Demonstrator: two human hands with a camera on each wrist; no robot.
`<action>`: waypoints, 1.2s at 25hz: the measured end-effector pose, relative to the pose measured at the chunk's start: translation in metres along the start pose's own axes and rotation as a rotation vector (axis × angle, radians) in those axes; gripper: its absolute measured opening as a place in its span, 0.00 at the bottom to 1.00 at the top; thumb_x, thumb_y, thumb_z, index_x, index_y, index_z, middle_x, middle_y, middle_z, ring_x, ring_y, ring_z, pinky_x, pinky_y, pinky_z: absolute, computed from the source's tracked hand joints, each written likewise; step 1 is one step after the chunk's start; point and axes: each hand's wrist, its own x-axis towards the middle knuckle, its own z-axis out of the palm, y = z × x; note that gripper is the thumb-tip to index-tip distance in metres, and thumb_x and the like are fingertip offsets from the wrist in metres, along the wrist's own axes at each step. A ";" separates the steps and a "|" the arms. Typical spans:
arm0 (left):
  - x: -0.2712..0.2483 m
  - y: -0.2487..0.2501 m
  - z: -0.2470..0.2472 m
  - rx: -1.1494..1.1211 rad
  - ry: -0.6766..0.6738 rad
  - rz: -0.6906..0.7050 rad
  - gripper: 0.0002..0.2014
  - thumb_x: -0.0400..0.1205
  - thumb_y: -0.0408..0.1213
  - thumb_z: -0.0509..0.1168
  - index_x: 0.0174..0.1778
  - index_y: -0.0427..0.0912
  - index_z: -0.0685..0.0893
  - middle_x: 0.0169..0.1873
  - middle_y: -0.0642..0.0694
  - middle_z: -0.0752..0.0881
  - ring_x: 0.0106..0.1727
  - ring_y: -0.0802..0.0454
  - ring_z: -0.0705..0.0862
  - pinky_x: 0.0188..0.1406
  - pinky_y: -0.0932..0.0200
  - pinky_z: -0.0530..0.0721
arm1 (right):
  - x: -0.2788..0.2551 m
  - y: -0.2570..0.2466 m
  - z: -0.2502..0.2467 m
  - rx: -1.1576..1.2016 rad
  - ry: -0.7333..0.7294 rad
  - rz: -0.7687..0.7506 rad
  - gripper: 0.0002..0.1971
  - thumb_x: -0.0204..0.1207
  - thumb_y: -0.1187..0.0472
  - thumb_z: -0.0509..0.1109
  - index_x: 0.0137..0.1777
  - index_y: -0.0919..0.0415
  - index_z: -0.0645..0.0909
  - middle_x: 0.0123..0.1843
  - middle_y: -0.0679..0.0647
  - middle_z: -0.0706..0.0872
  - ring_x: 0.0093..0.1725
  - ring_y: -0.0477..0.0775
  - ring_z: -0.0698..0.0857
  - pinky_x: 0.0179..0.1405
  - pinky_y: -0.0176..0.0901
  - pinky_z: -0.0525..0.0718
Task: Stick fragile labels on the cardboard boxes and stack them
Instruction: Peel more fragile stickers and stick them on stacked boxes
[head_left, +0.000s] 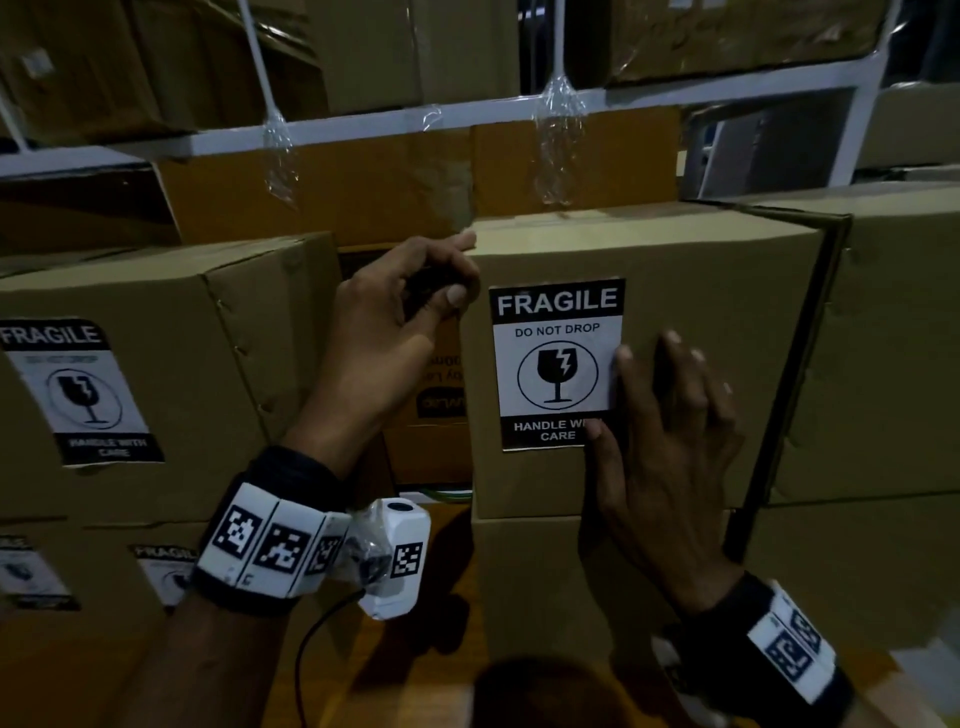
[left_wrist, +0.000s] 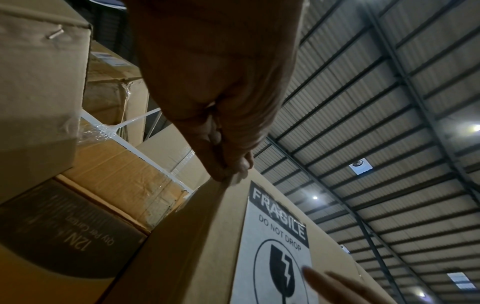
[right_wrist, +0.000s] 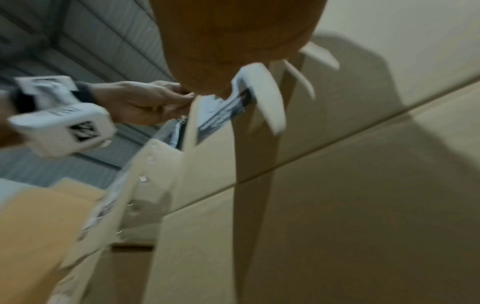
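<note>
A cardboard box (head_left: 727, 322) stands on top of another box, with a black-and-white FRAGILE label (head_left: 556, 364) stuck on its front. My left hand (head_left: 410, 312) grips the box's upper-left corner, index finger along the top edge and thumb at the side edge. My right hand (head_left: 670, 431) lies flat on the front with fingers spread, its thumb pressing the label's lower-right corner. The left wrist view shows the left hand (left_wrist: 228, 144) bunched on that corner above the label (left_wrist: 275, 236). The right wrist view is blurred; the box (right_wrist: 337, 144) fills it.
Left of it stands a labelled box (head_left: 78, 389) on lower labelled boxes (head_left: 161, 566). A plain box (head_left: 545, 597) supports the held one, and another box (head_left: 893, 338) abuts on the right. A white shelf rail (head_left: 363, 130) with more cartons runs behind and above.
</note>
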 end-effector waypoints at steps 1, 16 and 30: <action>-0.001 0.000 0.001 0.016 0.009 -0.001 0.11 0.84 0.27 0.70 0.57 0.47 0.85 0.70 0.54 0.86 0.74 0.63 0.80 0.70 0.51 0.86 | -0.001 -0.008 0.000 0.033 0.004 -0.040 0.32 0.85 0.47 0.68 0.87 0.54 0.69 0.88 0.62 0.60 0.84 0.66 0.63 0.78 0.65 0.65; -0.004 -0.002 0.006 0.038 0.060 0.026 0.11 0.82 0.29 0.74 0.56 0.47 0.85 0.72 0.55 0.85 0.74 0.63 0.81 0.68 0.52 0.87 | 0.061 -0.002 -0.020 0.097 0.204 -0.111 0.24 0.88 0.53 0.69 0.81 0.63 0.78 0.74 0.66 0.80 0.64 0.63 0.76 0.60 0.45 0.72; -0.009 -0.004 0.012 0.091 0.070 0.046 0.12 0.83 0.28 0.72 0.62 0.43 0.85 0.69 0.69 0.81 0.71 0.73 0.78 0.69 0.61 0.84 | -0.048 0.027 -0.006 -0.144 -0.220 -0.035 0.36 0.85 0.53 0.64 0.91 0.50 0.58 0.93 0.61 0.49 0.90 0.67 0.56 0.74 0.66 0.67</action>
